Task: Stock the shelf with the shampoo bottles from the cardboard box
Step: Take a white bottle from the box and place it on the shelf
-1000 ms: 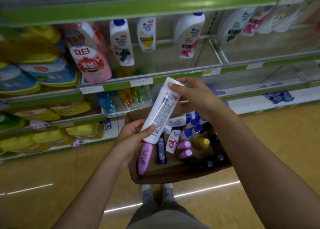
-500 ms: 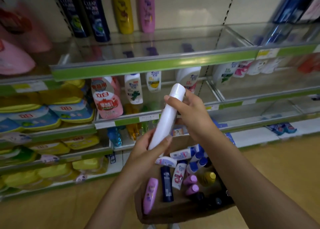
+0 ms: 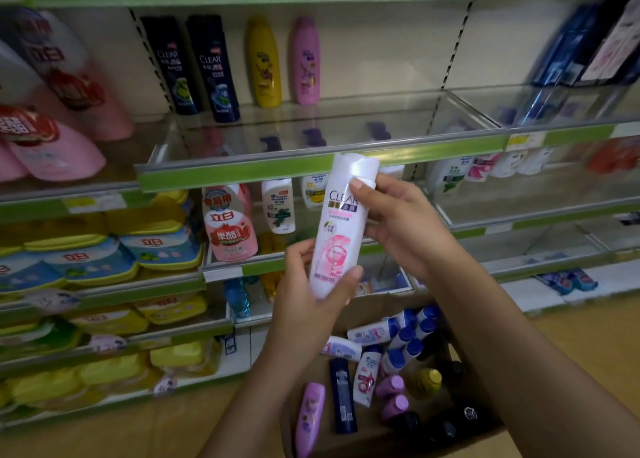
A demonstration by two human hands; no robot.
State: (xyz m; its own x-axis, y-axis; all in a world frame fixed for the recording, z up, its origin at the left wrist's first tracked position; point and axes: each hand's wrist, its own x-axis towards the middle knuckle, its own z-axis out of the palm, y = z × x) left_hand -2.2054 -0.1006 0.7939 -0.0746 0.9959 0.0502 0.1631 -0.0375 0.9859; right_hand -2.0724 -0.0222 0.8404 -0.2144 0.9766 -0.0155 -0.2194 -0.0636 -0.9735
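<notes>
A white shampoo bottle (image 3: 341, 222) with a pink flower print and "CLEAR" on its label stands nearly upright in the air, label facing the camera, its cap end up in front of the green shelf edge (image 3: 242, 175). The left hand (image 3: 311, 305) grips its lower end and the right hand (image 3: 398, 222) holds its upper part. On the glass shelf (image 3: 346, 125) behind stand two dark bottles (image 3: 194, 66), a yellow bottle (image 3: 264, 63) and a pink bottle (image 3: 305, 61). Below, the open cardboard box (image 3: 388, 440) holds more bottles lying jumbled: white ones with blue caps, a dark blue one, a lilac one, some with purple caps.
</notes>
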